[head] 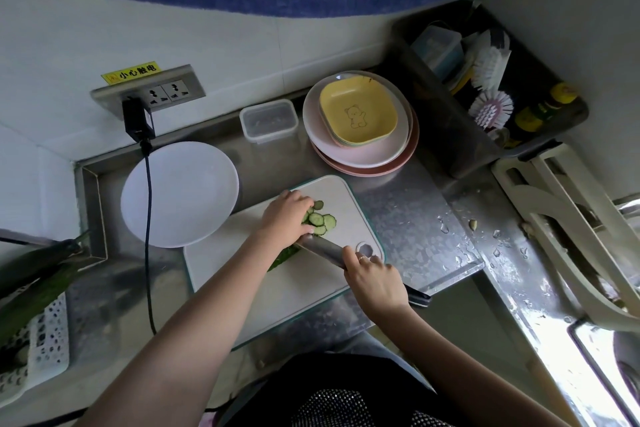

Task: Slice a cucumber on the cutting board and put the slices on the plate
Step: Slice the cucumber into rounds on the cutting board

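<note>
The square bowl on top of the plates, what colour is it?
Yellow, with a small bear drawing; the bowl shows best in the head view.

I see a wet steel counter [415,215] carrying cutting board [263,284], white plate [180,194], plate stack [363,152], clear container [269,120]

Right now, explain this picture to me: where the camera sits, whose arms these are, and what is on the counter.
The camera is worn on a person's head, looking down at their own arms. The right hand grips a knife. The left hand rests over the cucumber and the cut slices on a white cutting board. To the left sits an empty white plate. Behind are stacked dishes and a clear plastic box.
</note>
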Motion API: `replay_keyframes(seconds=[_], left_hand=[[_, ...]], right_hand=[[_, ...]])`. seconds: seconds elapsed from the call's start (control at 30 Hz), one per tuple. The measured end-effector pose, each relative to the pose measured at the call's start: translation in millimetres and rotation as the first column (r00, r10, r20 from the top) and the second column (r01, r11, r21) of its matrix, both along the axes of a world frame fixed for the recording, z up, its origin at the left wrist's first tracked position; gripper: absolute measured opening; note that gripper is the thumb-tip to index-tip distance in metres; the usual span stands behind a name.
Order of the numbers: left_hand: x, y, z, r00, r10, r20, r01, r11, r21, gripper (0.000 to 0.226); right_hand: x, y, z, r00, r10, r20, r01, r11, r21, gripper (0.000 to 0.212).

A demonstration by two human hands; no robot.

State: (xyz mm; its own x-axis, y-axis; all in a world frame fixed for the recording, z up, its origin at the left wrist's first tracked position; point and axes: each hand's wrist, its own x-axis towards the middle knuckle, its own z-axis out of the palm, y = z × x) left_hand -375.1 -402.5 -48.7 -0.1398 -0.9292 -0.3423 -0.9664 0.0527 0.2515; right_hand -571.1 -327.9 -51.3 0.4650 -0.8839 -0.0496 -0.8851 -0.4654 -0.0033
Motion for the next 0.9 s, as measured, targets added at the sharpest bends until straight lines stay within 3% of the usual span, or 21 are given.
replay_keyframes(seconds=[0.13,0.23,0.37,0.5,0.63,0.73,0.9], left_hand=[[-4,-6,5,0.993,-0.031,0.116,0.036,0.998,-0.042,0.046],[4,-10,17,0.997,0.072,-0.036,-0.078,0.974,-0.213,0.027],[28,4,32,0.98,0.122,-0.156,-0.178,0.886,-0.428,0.021],[51,47,19,0.992,-0.115,-0.044,0.076,0.855,-0.513,0.016],[45,79,-8,0.931,-0.362,0.055,0.345,0.818,-0.461,0.023],[41,81,-26,0.921,-0.369,0.127,0.386,0.818,-0.427,0.026],[43,83,-36,0.915,-0.371,0.155,0.4,0.797,-0.453,0.031]], right_hand=[[5,1,2,0.999,0.051,-0.001,-0.051,0.999,0.012,0.066],[5,0,4,1.0,0.004,0.027,-0.007,0.996,0.092,0.059],[2,-3,3,0.977,-0.149,0.154,0.108,0.963,0.247,0.018],[14,-2,9,0.921,-0.259,0.292,0.163,0.935,0.315,0.015],[33,6,15,0.923,-0.175,0.344,0.049,0.938,0.344,0.013],[42,14,17,0.944,-0.078,0.32,-0.037,0.94,0.338,0.015],[48,22,24,0.981,-0.063,0.186,-0.02,0.911,0.411,0.024]])
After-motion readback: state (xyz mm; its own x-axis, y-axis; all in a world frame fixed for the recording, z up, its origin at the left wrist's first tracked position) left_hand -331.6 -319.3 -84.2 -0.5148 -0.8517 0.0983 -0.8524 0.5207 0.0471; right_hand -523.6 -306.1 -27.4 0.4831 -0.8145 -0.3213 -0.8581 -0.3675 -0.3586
